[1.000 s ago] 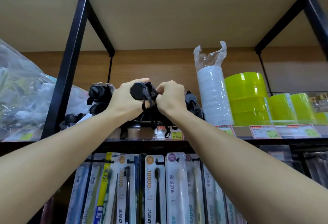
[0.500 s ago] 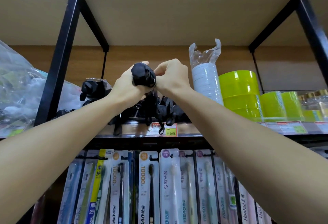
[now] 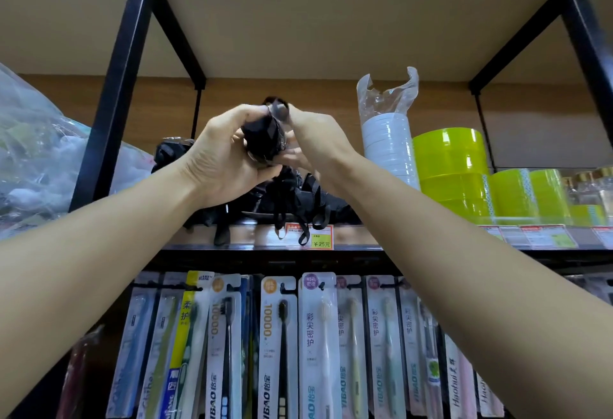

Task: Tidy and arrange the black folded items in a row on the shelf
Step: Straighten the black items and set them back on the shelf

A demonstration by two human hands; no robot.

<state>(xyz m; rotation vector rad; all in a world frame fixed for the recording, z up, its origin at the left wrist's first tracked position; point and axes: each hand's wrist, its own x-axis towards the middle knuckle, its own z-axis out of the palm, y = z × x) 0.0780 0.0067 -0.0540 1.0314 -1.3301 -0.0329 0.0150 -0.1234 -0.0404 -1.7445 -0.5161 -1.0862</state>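
A black folded item (image 3: 263,138), rolled into a short bundle, is held up in front of the shelf between both hands. My left hand (image 3: 224,161) cups it from the left and below. My right hand (image 3: 313,141) grips its right side, thumb at its top end. Beneath the hands, a loose heap of more black folded items (image 3: 292,201) with dangling straps lies on the wooden shelf (image 3: 351,236). Another black item (image 3: 167,154) sits at the heap's left, partly hidden by my left wrist.
A black metal upright (image 3: 112,93) stands left of the heap, with a clear plastic bag (image 3: 36,159) beyond it. To the right stand a wrapped stack of white rolls (image 3: 388,146) and yellow-green tape rolls (image 3: 451,166). Packaged toothbrushes (image 3: 282,345) hang below the shelf edge.
Both hands have lifted the black bundle up off the heap and turned it more upright. The view has tilted slightly downward.
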